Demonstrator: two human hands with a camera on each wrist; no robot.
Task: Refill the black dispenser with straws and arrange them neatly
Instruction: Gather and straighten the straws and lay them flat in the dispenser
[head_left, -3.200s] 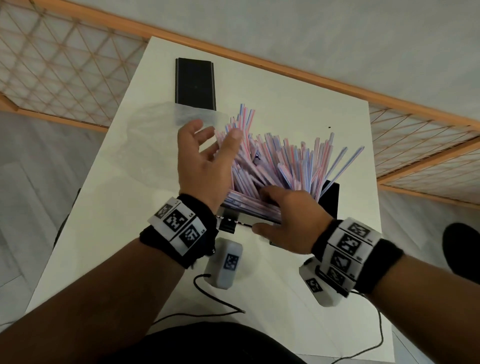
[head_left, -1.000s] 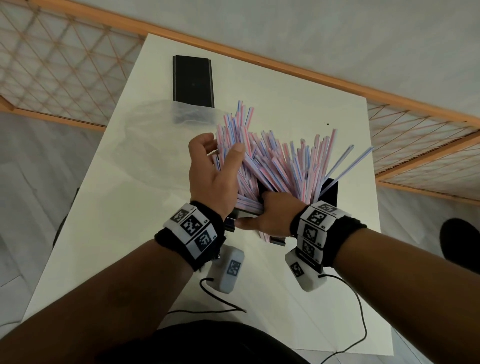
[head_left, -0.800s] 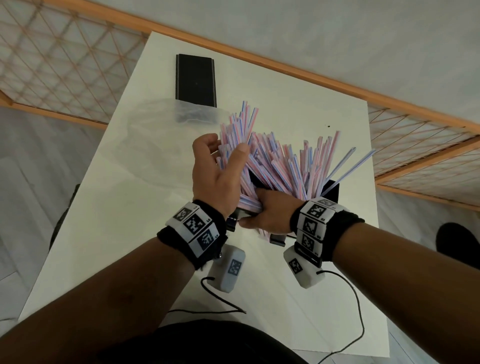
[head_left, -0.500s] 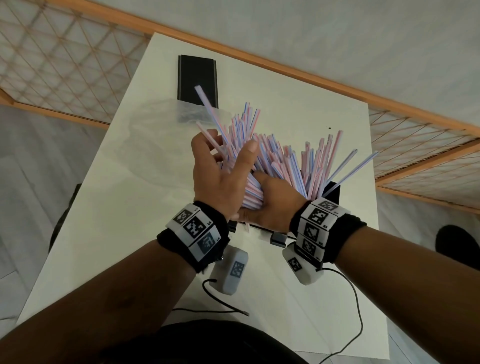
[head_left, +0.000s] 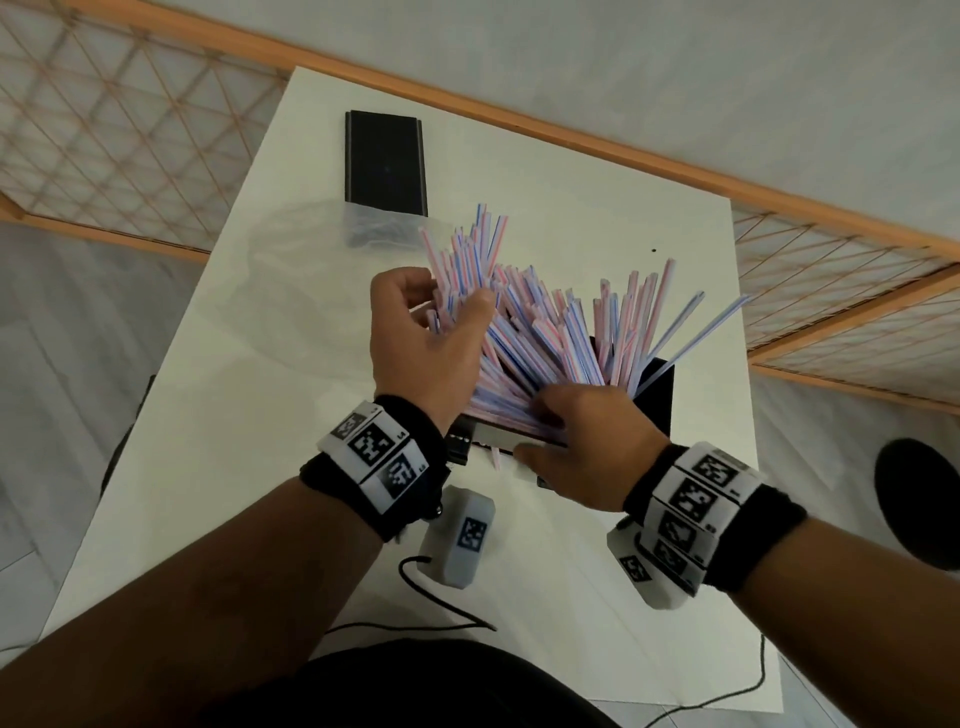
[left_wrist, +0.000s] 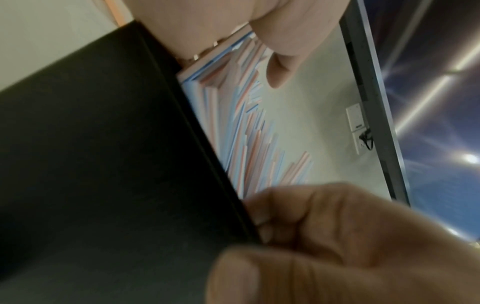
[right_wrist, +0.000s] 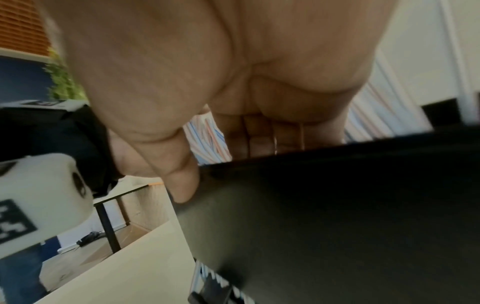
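Note:
A loose fan of pink-and-blue striped straws (head_left: 545, 322) stands in the black dispenser (head_left: 657, 395), leaning left and away from me. My left hand (head_left: 431, 332) grips a handful at the left side of the fan, fingers and thumb curled round them. My right hand (head_left: 576, 441) sits on the dispenser's near rim. In the right wrist view its fingers (right_wrist: 259, 131) reach over the rim onto the straws (right_wrist: 210, 139), while the thumb (right_wrist: 182, 185) presses the outside of the black wall (right_wrist: 337, 205). The left wrist view shows the wall (left_wrist: 103, 164) and straws (left_wrist: 249, 133) beside it.
The dispenser's flat black lid (head_left: 385, 156) lies at the far end of the white table (head_left: 218, 415). A crumpled clear plastic bag (head_left: 311, 270) lies left of the straws. Wrist-camera cables trail over the near table edge. The floor drops away on both sides.
Two straws that stuck out to the left half a second ago are back in the bundle. My right hand has slid toward me onto the dispenser's near rim.

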